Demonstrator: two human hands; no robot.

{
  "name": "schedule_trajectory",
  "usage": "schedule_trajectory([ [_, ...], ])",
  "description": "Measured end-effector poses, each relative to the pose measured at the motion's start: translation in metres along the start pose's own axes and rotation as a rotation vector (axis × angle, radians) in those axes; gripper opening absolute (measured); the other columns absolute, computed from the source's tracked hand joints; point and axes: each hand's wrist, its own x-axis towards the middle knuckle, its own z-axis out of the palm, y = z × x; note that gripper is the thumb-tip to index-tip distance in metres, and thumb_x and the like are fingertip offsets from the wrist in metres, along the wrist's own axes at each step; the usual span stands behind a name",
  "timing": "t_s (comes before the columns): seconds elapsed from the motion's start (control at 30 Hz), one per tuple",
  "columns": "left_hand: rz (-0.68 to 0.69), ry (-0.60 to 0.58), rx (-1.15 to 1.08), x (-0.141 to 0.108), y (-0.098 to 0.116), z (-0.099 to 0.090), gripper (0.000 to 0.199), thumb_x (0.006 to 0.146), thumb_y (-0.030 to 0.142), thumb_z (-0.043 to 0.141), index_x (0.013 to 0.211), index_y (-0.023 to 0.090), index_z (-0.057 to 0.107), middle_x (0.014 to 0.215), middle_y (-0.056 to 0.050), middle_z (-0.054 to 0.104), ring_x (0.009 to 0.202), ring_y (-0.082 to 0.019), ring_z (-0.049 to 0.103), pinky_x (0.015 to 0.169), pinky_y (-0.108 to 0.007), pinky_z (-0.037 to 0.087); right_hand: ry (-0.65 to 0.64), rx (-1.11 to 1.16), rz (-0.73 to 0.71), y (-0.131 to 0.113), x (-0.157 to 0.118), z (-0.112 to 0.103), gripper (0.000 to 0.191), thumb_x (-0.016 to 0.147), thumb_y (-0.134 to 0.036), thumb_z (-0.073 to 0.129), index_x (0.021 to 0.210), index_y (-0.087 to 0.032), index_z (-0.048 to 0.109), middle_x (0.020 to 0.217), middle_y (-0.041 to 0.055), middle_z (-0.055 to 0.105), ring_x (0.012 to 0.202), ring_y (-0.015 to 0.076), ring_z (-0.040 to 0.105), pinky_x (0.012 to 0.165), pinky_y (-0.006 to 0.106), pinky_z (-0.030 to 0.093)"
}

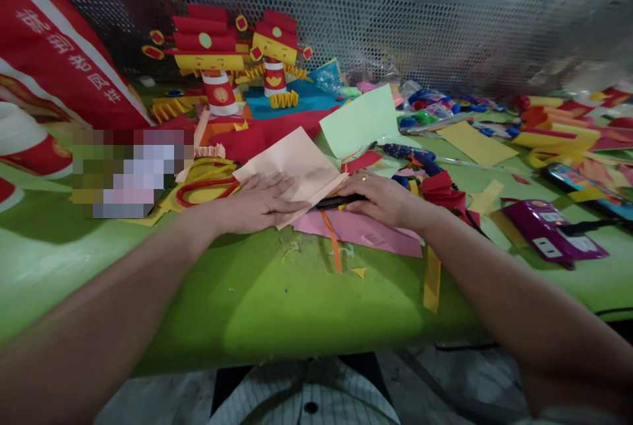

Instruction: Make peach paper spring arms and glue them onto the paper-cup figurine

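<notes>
My left hand [260, 199] lies flat with fingers stretched over a sheet of peach paper [297, 161], pressing it down. The sheet's right side has a narrow folded strip along its edge. At that edge my right hand [383, 199], with a ring on one finger, pinches the paper's corner with bent fingers. A long black object [336, 201] shows beneath the fold by the right thumb; its kind is unclear. Under both hands lies pink paper [395, 240], with an orange paper strip [332, 240] across it. Red-handled scissors [205, 193] rest left of my left hand.
Two red-and-yellow paper figures [217, 59] stand at the back. A pale green sheet [363, 123], a blue glue gun [413, 153] and a purple power socket [548, 230] lie to the right. A phone-like pixelated item [133, 178] is at left. The green table's front edge [316, 339] faces me.
</notes>
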Motion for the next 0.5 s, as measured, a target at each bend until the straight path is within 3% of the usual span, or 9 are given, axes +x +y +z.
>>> schedule_trajectory([
  [0.5, 0.030, 0.031, -0.006, -0.0006, -0.0023, 0.0034, 0.042, 0.092, 0.046, 0.026, 0.134, 0.044, 0.031, 0.152, 0.005, 0.000, 0.139, -0.026, -0.001, 0.108, -0.049, 0.002, -0.001, -0.013, 0.016, -0.0079, -0.0004, 0.0006, 0.020, 0.079, -0.022, 0.055, 0.097, -0.022, 0.064, 0.101, 0.0063, 0.067, 0.097, 0.0229, 0.059, 0.085, 0.040, 0.046],
])
